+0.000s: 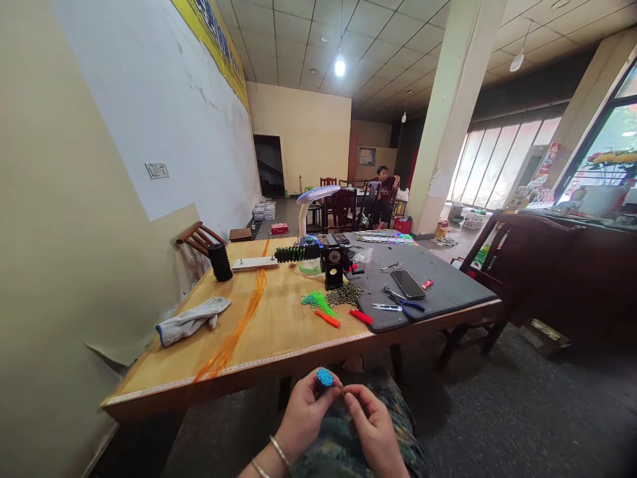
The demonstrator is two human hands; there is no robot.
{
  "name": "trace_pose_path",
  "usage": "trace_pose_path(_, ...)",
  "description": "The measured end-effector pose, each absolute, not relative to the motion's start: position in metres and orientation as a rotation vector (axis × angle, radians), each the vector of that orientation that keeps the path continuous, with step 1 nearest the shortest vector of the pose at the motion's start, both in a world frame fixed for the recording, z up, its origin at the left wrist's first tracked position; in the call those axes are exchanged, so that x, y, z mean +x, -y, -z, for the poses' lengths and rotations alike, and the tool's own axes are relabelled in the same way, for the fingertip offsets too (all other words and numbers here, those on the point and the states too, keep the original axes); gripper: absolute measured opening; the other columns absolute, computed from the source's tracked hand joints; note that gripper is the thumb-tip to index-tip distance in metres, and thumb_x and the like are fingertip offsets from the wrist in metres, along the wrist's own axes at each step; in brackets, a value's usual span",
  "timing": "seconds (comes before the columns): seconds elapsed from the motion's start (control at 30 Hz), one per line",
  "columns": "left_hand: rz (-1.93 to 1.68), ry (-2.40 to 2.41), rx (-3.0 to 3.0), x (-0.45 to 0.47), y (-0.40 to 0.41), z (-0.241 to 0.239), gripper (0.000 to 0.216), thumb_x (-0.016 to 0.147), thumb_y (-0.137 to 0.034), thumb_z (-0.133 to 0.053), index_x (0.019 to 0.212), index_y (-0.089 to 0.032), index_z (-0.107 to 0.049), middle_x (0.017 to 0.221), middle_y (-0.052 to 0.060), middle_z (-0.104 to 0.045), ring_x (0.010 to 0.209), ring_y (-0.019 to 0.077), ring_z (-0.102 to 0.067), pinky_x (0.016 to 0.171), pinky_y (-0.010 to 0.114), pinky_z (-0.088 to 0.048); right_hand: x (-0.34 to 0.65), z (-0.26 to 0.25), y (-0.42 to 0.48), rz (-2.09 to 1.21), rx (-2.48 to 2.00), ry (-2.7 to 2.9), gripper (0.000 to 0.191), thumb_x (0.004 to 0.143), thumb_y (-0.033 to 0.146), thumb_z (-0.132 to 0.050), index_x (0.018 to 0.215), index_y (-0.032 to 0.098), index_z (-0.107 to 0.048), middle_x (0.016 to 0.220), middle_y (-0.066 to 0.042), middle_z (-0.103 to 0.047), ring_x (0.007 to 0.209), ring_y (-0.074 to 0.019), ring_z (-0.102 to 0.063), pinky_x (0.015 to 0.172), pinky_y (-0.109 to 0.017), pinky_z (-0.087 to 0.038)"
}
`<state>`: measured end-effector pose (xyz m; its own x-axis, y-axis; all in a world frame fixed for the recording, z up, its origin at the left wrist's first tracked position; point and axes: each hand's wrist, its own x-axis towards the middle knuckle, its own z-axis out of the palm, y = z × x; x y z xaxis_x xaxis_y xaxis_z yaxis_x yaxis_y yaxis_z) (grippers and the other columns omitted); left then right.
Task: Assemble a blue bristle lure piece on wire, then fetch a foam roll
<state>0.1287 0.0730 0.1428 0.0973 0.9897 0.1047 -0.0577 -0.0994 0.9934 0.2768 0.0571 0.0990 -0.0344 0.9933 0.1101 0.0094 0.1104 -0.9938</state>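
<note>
Blue beads cover the round head of a small piece [325, 377] held before the table's [279, 325] near edge, above the lap. The left hand [307, 406], angled inward, grips it between thumb and curled fingers. Opposite, the right hand's [371, 419] bent fingers pinch tightly at a thin strand [341, 392], barely discernible.

A flat black phone [408, 283] lies on a grey mat [448, 290]. Far back, a person [385, 190], apparently in dark red, sits beside a brown wooden chair [370, 196].
</note>
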Motion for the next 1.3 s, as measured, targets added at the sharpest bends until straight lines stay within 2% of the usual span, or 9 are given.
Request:
trace_pose_path(0.13, -1.234, -1.056, 1.308, 0.129, -0.073, -0.143, 0.027, 0.069, -0.04, -0.076, 0.071, -0.015, -0.067, 0.07, 0.005, -0.066, 0.07, 0.0194, -0.059, 0.069, 0.029, -0.049, 0.279, -0.106, -0.057, -1.225, -1.108, 1.244, 0.059, 0.077, 0.071, -0.063, 0.093, 0.015, -0.071, 0.078, -0.006, -0.063, 0.064, -0.0143, -0.05, 0.054, -0.023, -0.042)
trace_pose_path(0.33, -1.232, -1.038, 1.304, 0.132, -0.073, -0.139, 0.026, 0.07, -0.039, -0.075, 0.071, -0.015, -0.065, 0.067, 0.003, -0.064, 0.065, 0.0172, -0.057, 0.064, 0.027, -0.048, 0.273, -0.111, -0.059, -1.369, -1.044, 1.091, 0.056, 0.063, 0.066, -0.078, 0.087, 0.015, -0.068, 0.072, -0.004, -0.064, 0.064, -0.0144, -0.053, 0.053, -0.022, -0.044)
trace_pose_path(0.53, -1.242, -1.064, 1.312, 0.13, -0.075, -0.137, 0.026, 0.07, -0.04, -0.076, 0.071, -0.015, -0.067, 0.07, 0.005, -0.067, 0.068, 0.019, -0.059, 0.067, 0.029, -0.049, 0.272, -0.108, -0.06, -1.418, -1.004, 1.052, 0.055, 0.062, 0.066, -0.079, 0.074, 0.015, -0.06, 0.057, 0.003, -0.053, 0.051, -0.0087, -0.044, 0.048, -0.02, -0.037)
trace_pose_path(0.67, -1.182, -1.043, 1.276, 0.127, -0.078, -0.129, 0.034, 0.066, -0.047, -0.08, 0.077, -0.015, -0.07, 0.078, 0.006, -0.071, 0.076, 0.0205, -0.061, 0.074, 0.031, -0.049, 0.276, -0.111, -0.059, -1.474, -0.973, 0.89, 0.056, 0.059, 0.064, -0.082, 0.073, 0.016, -0.057, 0.055, 0.005, -0.05, 0.048, -0.0064, -0.04, 0.046, -0.019, -0.033)
trace_pose_path(0.83, -0.999, -0.936, 1.257, 0.129, -0.076, -0.112, 0.049, 0.065, -0.061, -0.078, 0.077, -0.014, -0.07, 0.078, 0.005, -0.069, 0.077, 0.0179, -0.059, 0.078, 0.03, -0.045, 0.279, -0.122, -0.056, -1.543, -0.866, 0.663, 0.052, 0.057, 0.054, -0.089, 0.074, 0.017, -0.056, 0.056, 0.005, -0.054, 0.05, -0.0068, -0.044, 0.047, -0.018, -0.036)
trace_pose_path(0.9, -0.915, -0.923, 1.229, 0.133, -0.073, -0.11, 0.056, 0.062, -0.068, -0.076, 0.078, -0.015, -0.069, 0.072, 0.002, -0.066, 0.064, 0.0124, -0.052, 0.067, 0.026, -0.042, 0.279, -0.125, -0.055, -1.545, -0.827, 0.636, 0.05, 0.057, 0.05, -0.09, 0.073, 0.017, -0.056, 0.055, 0.005, -0.054, 0.05, -0.0069, -0.045, 0.047, -0.019, -0.036)
trace_pose_path(1.0, -0.779, -0.902, 1.165, 0.137, -0.069, -0.113, 0.062, 0.058, -0.074, -0.074, 0.076, -0.015, -0.064, 0.054, -0.007, -0.05, 0.044, 0.0053, -0.028, 0.047, 0.022, -0.023, 0.278, -0.127, -0.054, -1.549, -0.792, 0.628, 0.049, 0.057, 0.049, -0.09, 0.073, 0.017, -0.056, 0.054, 0.005, -0.053, 0.048, -0.0071, -0.044, 0.046, -0.019, -0.036)
trace_pose_path(1.1, -0.753, -0.874, 1.154, 0.139, -0.067, -0.118, 0.06, 0.059, -0.073, -0.074, 0.07, -0.016, -0.06, 0.047, -0.011, -0.036, 0.041, 0.0041, -0.019, 0.044, 0.024, -0.013, 0.277, -0.126, -0.053, -1.537, -0.794, 0.65, 0.049, 0.059, 0.05, -0.089, 0.074, 0.017, -0.056, 0.055, 0.005, -0.053, 0.048, -0.0074, -0.044, 0.047, -0.02, -0.036)
trace_pose_path(1.3, -0.814, -0.92, 1.066, 0.138, -0.07, -0.113, 0.056, 0.057, -0.065, -0.08, 0.076, -0.017, -0.059, 0.053, -0.009, -0.049, 0.04, 0.0031, -0.019, 0.043, 0.024, -0.011, 0.28, -0.113, -0.053, -1.461, -0.832, 0.749, 0.045, 0.065, 0.053, -0.083, 0.075, 0.017, -0.058, 0.061, 0.003, -0.055, 0.054, -0.0097, -0.048, 0.051, -0.021, -0.039)
